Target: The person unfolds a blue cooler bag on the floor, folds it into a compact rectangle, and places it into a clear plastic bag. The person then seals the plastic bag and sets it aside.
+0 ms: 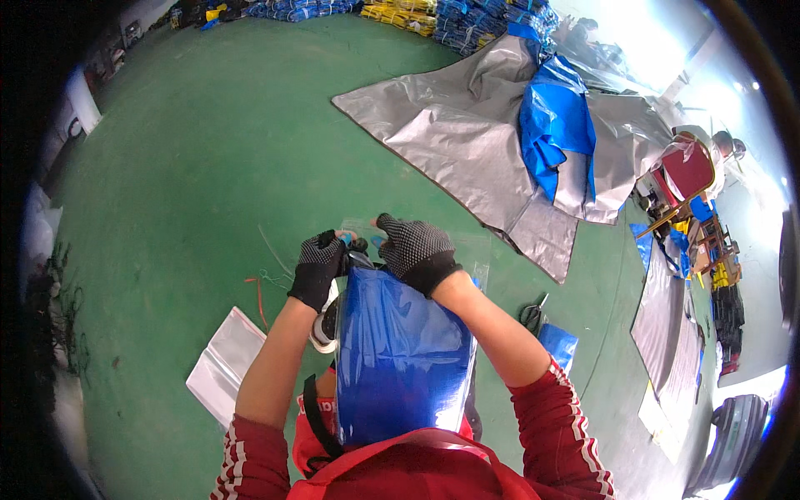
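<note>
A folded blue tarp (pixel 402 354) in a shiny clear plastic bag (pixel 477 250) rests on my lap. Loose clear film spreads past its far end. Both hands wear black gloves with pale dots. At the far left corner, my left hand (pixel 321 265) is closed on the bag's edge, with a bit of light blue at its fingertips. My right hand (pixel 414 252) is beside it, fingers curled over the far edge of the bag, and also shows light blue near its fingertips. The film between the fingers is hard to make out.
White plastic sheets (pixel 223 362) and an orange strip (pixel 260 302) lie at left on the green floor. Black-handled scissors (pixel 532 315) and a blue packet (pixel 557 346) are at right. Beyond spread a grey tarp (pixel 450 125), tarp bundles (pixel 467 25) and a red chair (pixel 690 167).
</note>
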Available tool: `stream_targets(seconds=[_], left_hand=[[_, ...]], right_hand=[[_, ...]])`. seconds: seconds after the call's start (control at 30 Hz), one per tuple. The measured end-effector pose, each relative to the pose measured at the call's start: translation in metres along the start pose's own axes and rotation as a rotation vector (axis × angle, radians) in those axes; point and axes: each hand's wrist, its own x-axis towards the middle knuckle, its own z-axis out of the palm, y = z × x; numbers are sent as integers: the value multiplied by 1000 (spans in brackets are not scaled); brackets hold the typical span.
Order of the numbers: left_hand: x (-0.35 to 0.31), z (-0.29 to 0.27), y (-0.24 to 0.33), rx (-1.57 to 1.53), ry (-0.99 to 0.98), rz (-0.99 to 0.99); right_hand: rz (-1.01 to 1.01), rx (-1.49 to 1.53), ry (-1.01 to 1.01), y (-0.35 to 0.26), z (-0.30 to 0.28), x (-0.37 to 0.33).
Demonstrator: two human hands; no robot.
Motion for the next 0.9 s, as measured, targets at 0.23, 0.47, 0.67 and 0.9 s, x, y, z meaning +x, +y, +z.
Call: stream_targets(seconds=[0.23,0.47,0.67,0.9], left_hand=[[3,-3,20,64,-107,9],[8,-7,9,145,-79,167],[13,-22,1,-178,-53,-62],[-33,19,76,775,199,778]], right_hand=[[-296,-207,13,-10,-7,34],[-310,-232,-27,-2,3,48],[269,565,171,152,-95,43],[676,856,984,300,-155,-96]])
